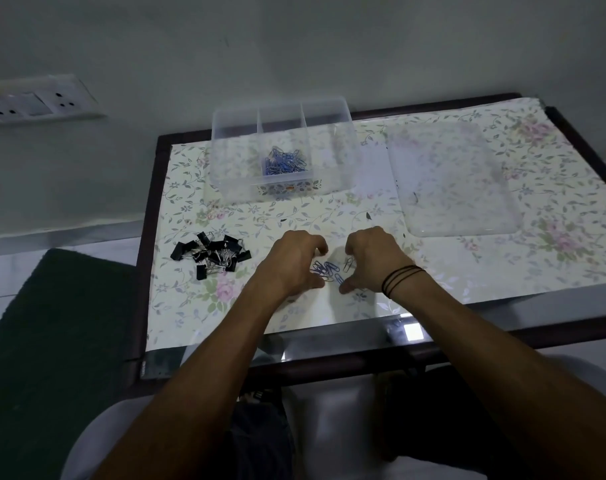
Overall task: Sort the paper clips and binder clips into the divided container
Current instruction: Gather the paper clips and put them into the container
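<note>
Both hands, left [293, 263] and right [372, 259], cup loosely around small blue wire paper clips [326, 270], grasping none; black metal binder clips [213, 254] lie left, clear plastic divided container [225, 161] beyond.

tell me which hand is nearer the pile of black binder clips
Left. The left hand sits just right of the binder clips, with bare tabletop between them. The right hand is farther right, beyond the loose paper clips lying between both hands.

container [225, 157]: clear plastic, 3 compartments, upright at table's far side | paper clips in container [285, 162]: blue heap, middle compartment; 2 outer compartments hold nothing | loose paper clips [326, 270]: small blue cluster flat on table, nearer edge | binder clips [213, 255]: black, heaped left of loose cluster, well apart
</note>
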`<state>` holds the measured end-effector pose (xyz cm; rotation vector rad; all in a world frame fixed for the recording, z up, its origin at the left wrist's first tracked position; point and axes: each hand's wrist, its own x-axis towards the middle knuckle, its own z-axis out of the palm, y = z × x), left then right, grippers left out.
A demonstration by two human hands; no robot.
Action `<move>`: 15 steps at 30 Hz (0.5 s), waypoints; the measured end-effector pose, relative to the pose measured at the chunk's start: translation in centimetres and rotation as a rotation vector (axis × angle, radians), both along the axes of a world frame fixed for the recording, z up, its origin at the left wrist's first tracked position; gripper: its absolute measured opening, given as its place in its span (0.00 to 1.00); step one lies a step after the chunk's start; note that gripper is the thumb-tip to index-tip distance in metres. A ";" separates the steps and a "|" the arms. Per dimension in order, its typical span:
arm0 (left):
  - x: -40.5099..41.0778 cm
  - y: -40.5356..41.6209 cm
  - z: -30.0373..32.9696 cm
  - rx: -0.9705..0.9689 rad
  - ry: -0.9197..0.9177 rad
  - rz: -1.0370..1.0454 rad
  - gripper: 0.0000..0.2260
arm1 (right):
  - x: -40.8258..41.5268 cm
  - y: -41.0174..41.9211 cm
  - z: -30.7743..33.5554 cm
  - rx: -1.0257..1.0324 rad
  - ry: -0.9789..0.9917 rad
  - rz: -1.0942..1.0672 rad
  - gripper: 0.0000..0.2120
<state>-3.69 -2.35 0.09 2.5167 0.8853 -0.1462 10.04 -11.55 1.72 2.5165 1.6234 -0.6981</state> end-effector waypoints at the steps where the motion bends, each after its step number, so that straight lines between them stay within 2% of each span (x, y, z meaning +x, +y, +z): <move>1: 0.2 -0.2 0.1 0.002 -0.001 -0.007 0.24 | -0.3 0.1 -0.3 0.022 0.000 -0.028 0.34; 5: 1.3 -1.0 0.0 -0.004 -0.023 -0.007 0.14 | -1.1 0.4 -1.7 0.124 0.022 -0.133 0.22; 8: 1.5 -1.0 -0.3 -0.017 -0.004 -0.005 0.10 | -1.5 0.7 -2.2 0.150 0.023 -0.160 0.12; 15: 1.4 -1.4 -1.2 -0.019 0.044 -0.015 0.06 | -1.6 1.1 -2.1 0.082 0.072 -0.166 0.07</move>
